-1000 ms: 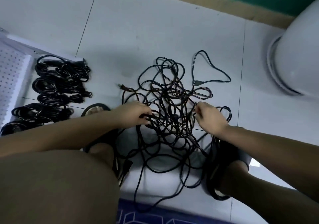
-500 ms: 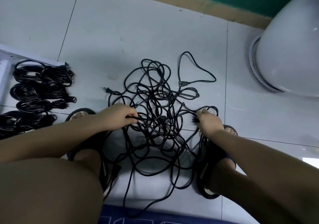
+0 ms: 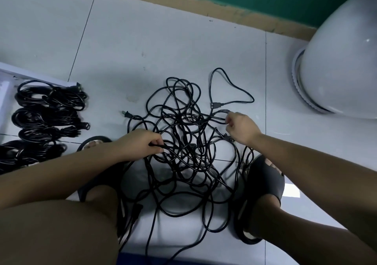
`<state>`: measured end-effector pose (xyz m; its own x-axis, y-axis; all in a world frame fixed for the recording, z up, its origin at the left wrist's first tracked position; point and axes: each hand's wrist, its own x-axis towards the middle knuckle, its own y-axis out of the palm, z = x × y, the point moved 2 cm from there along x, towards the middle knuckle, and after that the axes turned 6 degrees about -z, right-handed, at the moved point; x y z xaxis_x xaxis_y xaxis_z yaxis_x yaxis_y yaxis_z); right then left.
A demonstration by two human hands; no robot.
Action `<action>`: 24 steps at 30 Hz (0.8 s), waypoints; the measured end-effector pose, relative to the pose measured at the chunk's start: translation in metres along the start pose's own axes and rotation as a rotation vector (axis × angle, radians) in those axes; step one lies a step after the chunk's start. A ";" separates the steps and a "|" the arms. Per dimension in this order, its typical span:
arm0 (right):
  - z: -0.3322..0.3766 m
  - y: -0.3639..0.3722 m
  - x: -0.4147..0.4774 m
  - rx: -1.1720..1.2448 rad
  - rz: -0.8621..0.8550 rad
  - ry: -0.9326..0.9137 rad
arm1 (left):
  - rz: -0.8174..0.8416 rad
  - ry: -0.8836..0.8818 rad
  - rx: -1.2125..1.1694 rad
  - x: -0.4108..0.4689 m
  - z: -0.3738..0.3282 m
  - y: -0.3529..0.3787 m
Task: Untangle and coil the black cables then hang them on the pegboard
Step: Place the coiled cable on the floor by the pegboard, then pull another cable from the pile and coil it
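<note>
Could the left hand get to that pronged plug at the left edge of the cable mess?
Probably yes. The plug lies on bare floor just beyond the left hand, nothing covering it. That hand grips a strand of the tangled cables, though, so it would need to let go first.

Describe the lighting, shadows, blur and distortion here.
Head view: soft, even light; a dim shadow of the person lies on the floor under the tangle; a small glint on the white dome; the wide-angle lens slightly bows the skirting; the right hand, pinching the tangle, looks slightly blurred, the left hand sharper.
</note>
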<state>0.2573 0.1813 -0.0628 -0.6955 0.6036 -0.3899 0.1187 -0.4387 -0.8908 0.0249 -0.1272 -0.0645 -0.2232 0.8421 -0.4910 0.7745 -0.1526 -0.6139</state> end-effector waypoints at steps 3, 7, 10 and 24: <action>0.013 0.001 0.026 -0.039 -0.110 -0.028 | 0.004 -0.004 -0.007 0.002 0.000 0.001; 0.027 0.004 0.061 -0.165 -0.131 -0.054 | 0.000 -0.010 -0.015 0.001 -0.003 0.001; 0.030 0.007 0.079 -0.285 -0.070 -0.043 | 0.006 -0.023 -0.022 0.000 -0.004 0.000; 0.089 -0.095 0.021 0.032 -0.063 -0.432 | -0.092 0.013 -0.098 -0.013 -0.055 -0.058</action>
<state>0.1689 0.1765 0.0348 -0.9339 0.2991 -0.1961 0.0496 -0.4348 -0.8992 0.0154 -0.1004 0.0113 -0.2885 0.8568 -0.4273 0.8055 -0.0240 -0.5920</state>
